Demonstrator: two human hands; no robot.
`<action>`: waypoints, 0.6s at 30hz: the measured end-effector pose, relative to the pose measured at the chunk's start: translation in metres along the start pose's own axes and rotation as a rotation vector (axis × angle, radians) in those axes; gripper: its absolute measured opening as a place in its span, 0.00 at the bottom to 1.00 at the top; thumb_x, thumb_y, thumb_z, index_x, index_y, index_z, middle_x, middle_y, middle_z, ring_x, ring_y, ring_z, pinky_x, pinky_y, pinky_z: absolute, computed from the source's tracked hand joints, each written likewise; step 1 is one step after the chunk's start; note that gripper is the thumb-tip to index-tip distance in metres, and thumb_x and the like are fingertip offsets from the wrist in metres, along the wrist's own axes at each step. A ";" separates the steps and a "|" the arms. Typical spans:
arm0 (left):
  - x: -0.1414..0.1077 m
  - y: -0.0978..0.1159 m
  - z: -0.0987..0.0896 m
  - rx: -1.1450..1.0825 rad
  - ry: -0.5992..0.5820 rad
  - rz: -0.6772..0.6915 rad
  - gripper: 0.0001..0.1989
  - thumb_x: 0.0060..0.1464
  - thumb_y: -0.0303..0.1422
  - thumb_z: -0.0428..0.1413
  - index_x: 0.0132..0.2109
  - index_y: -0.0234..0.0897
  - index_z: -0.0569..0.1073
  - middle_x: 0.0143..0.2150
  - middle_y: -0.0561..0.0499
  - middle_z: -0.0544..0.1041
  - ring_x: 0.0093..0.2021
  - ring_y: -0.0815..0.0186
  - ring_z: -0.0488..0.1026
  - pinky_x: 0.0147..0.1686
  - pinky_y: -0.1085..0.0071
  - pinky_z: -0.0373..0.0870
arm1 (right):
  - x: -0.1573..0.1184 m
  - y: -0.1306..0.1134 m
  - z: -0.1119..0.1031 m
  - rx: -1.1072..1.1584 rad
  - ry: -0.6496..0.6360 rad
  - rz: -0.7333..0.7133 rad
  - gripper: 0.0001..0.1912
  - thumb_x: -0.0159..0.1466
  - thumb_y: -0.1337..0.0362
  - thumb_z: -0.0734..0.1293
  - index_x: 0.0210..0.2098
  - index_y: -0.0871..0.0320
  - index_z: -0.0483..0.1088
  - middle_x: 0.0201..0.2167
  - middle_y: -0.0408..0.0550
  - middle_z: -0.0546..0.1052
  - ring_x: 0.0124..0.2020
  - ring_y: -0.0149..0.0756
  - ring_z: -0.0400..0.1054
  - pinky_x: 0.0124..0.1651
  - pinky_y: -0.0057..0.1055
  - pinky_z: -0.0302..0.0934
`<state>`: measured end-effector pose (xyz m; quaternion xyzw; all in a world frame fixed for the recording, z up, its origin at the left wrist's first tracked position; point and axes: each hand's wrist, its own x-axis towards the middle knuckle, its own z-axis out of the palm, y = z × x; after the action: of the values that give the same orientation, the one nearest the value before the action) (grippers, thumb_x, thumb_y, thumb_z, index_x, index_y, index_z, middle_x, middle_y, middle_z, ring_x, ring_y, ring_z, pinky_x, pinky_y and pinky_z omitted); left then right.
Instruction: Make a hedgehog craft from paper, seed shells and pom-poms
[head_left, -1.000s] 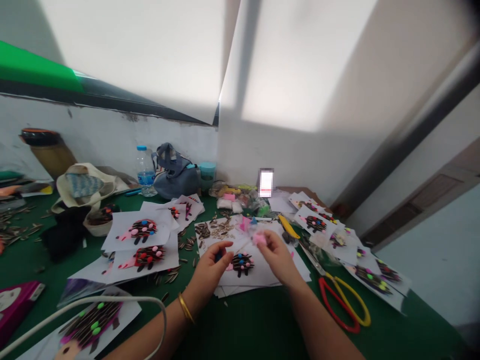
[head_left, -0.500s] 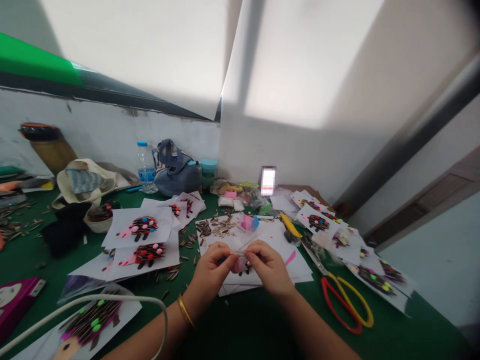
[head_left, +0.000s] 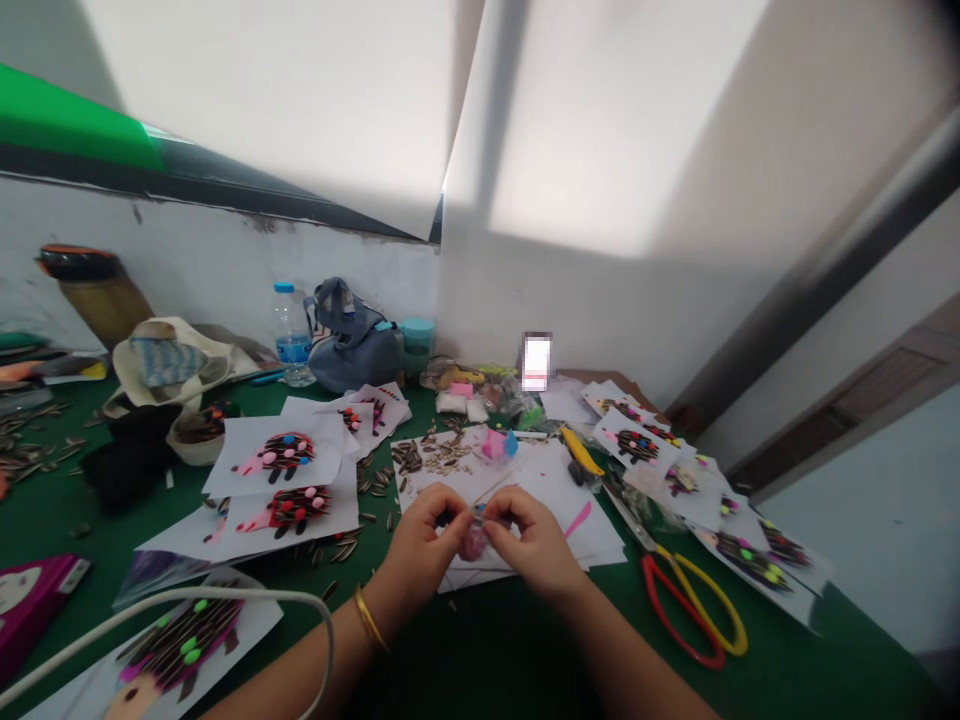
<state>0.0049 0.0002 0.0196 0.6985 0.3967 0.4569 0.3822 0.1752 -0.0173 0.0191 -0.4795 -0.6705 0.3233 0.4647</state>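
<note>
My left hand (head_left: 433,535) and my right hand (head_left: 531,540) meet above a white sheet of paper (head_left: 534,470) in the middle of the table. Fingertips of both are pinched at the top of a small clear plastic bag (head_left: 472,545) with something pink in it. A bit of blue shows between the fingers. Below the hands, part of a picture on the paper is covered. Sunflower seeds (head_left: 409,455) and a pink and blue packet (head_left: 499,445) lie on the sheet's far part, and a pink strip (head_left: 578,518) is right of my right hand.
Hedgehog pictures (head_left: 281,455) lie left, with more cards (head_left: 637,440) on the right. Scissors (head_left: 694,605) and a yellow cutter (head_left: 581,452) are near my right arm. A white cable (head_left: 225,593) crosses my left forearm. A bottle (head_left: 292,335) and blue bag (head_left: 356,345) stand behind.
The fingertips have drawn slightly apart at the bag's top, and the right hand has shifted a little down. The bag's pink part now shows more plainly between them.
</note>
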 end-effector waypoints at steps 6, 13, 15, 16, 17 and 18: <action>-0.005 0.006 0.004 0.000 -0.062 -0.006 0.10 0.57 0.36 0.52 0.28 0.38 0.69 0.29 0.51 0.71 0.33 0.65 0.68 0.36 0.69 0.63 | -0.002 -0.004 0.003 -0.008 -0.028 0.003 0.04 0.56 0.69 0.64 0.25 0.57 0.66 0.26 0.42 0.69 0.29 0.31 0.62 0.31 0.27 0.56; -0.004 0.000 0.003 -0.049 -0.078 -0.035 0.13 0.58 0.40 0.51 0.28 0.38 0.68 0.28 0.51 0.71 0.32 0.64 0.69 0.36 0.68 0.64 | 0.001 0.003 -0.001 0.161 -0.124 0.139 0.04 0.57 0.64 0.65 0.27 0.57 0.65 0.26 0.41 0.67 0.28 0.31 0.60 0.31 0.27 0.55; -0.004 -0.001 0.002 -0.073 -0.055 -0.066 0.12 0.57 0.40 0.52 0.29 0.39 0.68 0.27 0.51 0.71 0.30 0.65 0.68 0.33 0.69 0.64 | 0.002 0.007 -0.005 0.249 -0.197 0.168 0.07 0.58 0.62 0.65 0.27 0.57 0.65 0.25 0.40 0.66 0.28 0.30 0.59 0.32 0.26 0.55; -0.003 -0.001 0.002 -0.085 -0.052 -0.088 0.12 0.57 0.40 0.52 0.29 0.39 0.67 0.26 0.52 0.70 0.29 0.65 0.67 0.32 0.69 0.64 | 0.003 0.009 -0.007 0.284 -0.214 0.174 0.07 0.59 0.62 0.66 0.27 0.58 0.65 0.25 0.40 0.65 0.28 0.30 0.59 0.32 0.26 0.55; -0.003 0.000 0.002 -0.093 -0.056 -0.108 0.12 0.56 0.40 0.52 0.30 0.38 0.68 0.26 0.53 0.70 0.28 0.65 0.67 0.31 0.70 0.63 | 0.003 0.010 -0.010 0.315 -0.217 0.175 0.08 0.58 0.61 0.66 0.27 0.58 0.65 0.25 0.40 0.65 0.28 0.30 0.59 0.33 0.26 0.55; -0.002 0.001 0.002 -0.101 -0.064 -0.124 0.12 0.56 0.40 0.53 0.30 0.38 0.68 0.26 0.53 0.69 0.28 0.66 0.66 0.31 0.70 0.63 | 0.003 0.012 -0.012 0.345 -0.211 0.173 0.08 0.58 0.61 0.67 0.27 0.58 0.65 0.25 0.40 0.65 0.29 0.30 0.59 0.34 0.27 0.55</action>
<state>0.0064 -0.0023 0.0191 0.6667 0.4030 0.4291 0.4571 0.1901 -0.0103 0.0137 -0.4120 -0.6067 0.5202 0.4376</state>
